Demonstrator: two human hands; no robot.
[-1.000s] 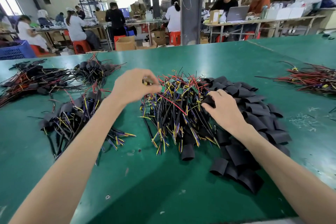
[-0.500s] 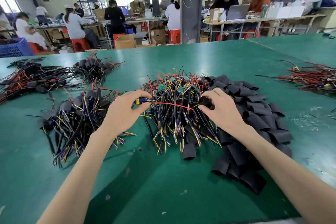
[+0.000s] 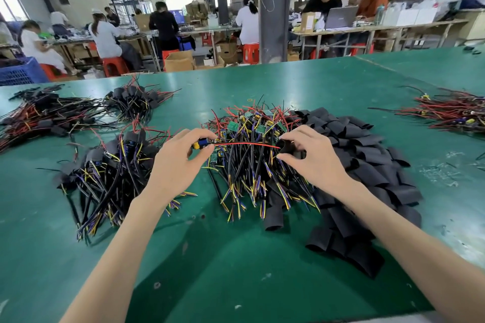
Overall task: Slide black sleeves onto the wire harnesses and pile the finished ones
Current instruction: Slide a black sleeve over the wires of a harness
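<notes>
The wire harness (image 3: 246, 143) you are working on is stretched level between your two hands, just above the middle heap, its red wire running left to right. Your left hand (image 3: 178, 165) pinches the blue and yellow connector end between thumb and fingertips. Your right hand (image 3: 315, 160) has thumb and fingers curled round a black sleeve (image 3: 287, 148), whose mouth meets the free tip of the red wire. I cannot tell whether the tip is already inside.

Under both hands lies the heap of bare harnesses (image 3: 249, 176): black cables with yellow, blue and purple tips pointing toward you, and small green boards on the far side. Touching it on your right, the loose black sleeves (image 3: 367, 165) spread in a broad, overlapping layer down to the near edge. Just left of your left hand sits the pile of sleeved harnesses (image 3: 110, 173), dark sleeves at its far end.

Farther out on the green tabletop (image 3: 236, 257) are two more sleeved piles (image 3: 47, 115) at the far left, and a red-wired bundle (image 3: 451, 113) well apart at the far right. Beyond the tabletop, people (image 3: 105, 34) sit at benches on red stools. There is also a dark pillar (image 3: 274, 8), a laptop (image 3: 341, 17) and a blue crate (image 3: 21, 73).
</notes>
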